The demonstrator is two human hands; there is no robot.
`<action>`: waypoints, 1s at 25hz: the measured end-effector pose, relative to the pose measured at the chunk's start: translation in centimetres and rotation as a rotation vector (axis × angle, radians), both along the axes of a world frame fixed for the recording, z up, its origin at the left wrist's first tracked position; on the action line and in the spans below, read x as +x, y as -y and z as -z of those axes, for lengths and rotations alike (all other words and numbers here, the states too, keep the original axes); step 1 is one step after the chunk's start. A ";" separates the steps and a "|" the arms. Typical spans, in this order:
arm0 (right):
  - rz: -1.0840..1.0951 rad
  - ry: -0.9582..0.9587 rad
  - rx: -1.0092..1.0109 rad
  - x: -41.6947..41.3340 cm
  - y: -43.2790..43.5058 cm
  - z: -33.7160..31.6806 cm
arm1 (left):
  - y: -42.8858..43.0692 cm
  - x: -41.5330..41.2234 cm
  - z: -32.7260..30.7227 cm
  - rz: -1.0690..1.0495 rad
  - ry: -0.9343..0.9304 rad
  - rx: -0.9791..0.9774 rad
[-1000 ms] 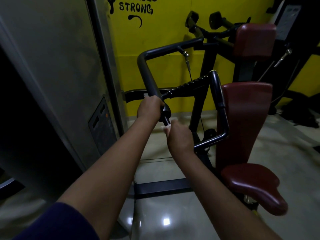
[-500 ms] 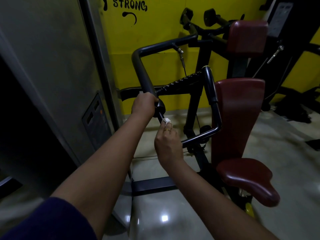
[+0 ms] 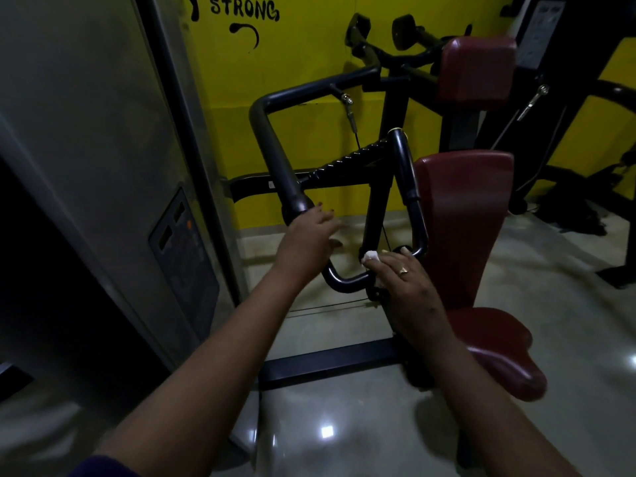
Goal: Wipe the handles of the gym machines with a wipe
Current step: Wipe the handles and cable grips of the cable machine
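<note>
A grey panel (image 3: 86,132) fills the left of the frame and a yellow wall (image 3: 309,56) the upper middle, as before. At centre right stands the gym machine with its maroon back pad (image 3: 461,218) and seat (image 3: 499,359). Its black looped handle (image 3: 272,142) runs from upper centre down to the middle of the frame.

Half a second ago the left hand (image 3: 304,242) was clamped round the thick grip end of that handle. Now it has let go, and it hangs just below the grip with blurred fingers stretched towards the right, holding nothing.

The right hand (image 3: 402,280) has dropped from the short bar under the grip to the loop's lower bar, right of centre. It pinches the white wipe (image 3: 371,256) at its fingertips, against that bar beside the upright post. A ring (image 3: 402,270) shows on one finger.
</note>
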State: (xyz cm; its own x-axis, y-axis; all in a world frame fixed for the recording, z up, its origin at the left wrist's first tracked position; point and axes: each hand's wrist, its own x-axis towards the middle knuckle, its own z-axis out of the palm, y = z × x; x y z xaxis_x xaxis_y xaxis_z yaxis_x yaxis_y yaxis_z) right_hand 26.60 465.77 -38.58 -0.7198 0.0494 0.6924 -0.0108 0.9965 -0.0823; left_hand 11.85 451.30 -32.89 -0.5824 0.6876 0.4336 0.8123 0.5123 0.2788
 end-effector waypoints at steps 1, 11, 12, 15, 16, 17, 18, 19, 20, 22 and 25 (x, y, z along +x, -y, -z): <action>0.057 0.007 -0.025 -0.6 1.9 0.1 | -0.4 0.5 0.6 0.013 0.020 -0.013; -0.094 0.124 0.182 -0.4 -1.4 -1.7 | -0.6 1.0 1.1 -0.050 0.263 0.018; -0.048 0.080 0.214 -0.1 -3.0 -1.6 | -0.6 1.0 1.1 -0.030 0.263 0.010; 0.124 -0.090 0.126 1.1 -4.4 -0.4 | -0.5 1.2 1.1 0.007 0.260 -0.010; 0.175 -0.153 0.060 1.1 -3.0 0.5 | -0.5 1.3 1.1 0.009 0.257 -0.008; 0.183 -0.202 0.009 0.7 -0.9 1.3 | -0.5 1.4 1.2 0.007 0.257 -0.002; 0.141 -0.220 -0.002 0.0 1.5 2.2 | -0.5 1.4 1.2 0.004 0.261 0.006; 0.059 -0.216 0.034 -0.5 4.0 2.9 | -0.5 1.5 1.2 -0.001 0.275 0.020; -0.017 -0.199 0.096 -0.7 6.0 3.5 | -0.4 1.5 1.1 -0.002 0.294 0.042; -0.078 -0.171 0.193 -0.4 6.0 3.3 | -0.1 1.6 1.1 0.000 0.302 0.071; 0.067 -0.234 0.133 0.7 1.3 2.0 | 0.1 1.5 1.3 0.017 0.257 0.039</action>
State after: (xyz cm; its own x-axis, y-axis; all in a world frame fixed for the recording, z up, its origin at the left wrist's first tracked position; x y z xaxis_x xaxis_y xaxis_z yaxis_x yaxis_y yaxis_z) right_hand 27.29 464.47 -40.57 -0.5373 -0.0111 0.8433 0.0523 0.9975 0.0465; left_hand 13.40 451.16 -34.15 -0.6655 0.6836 0.2996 0.7206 0.4840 0.4964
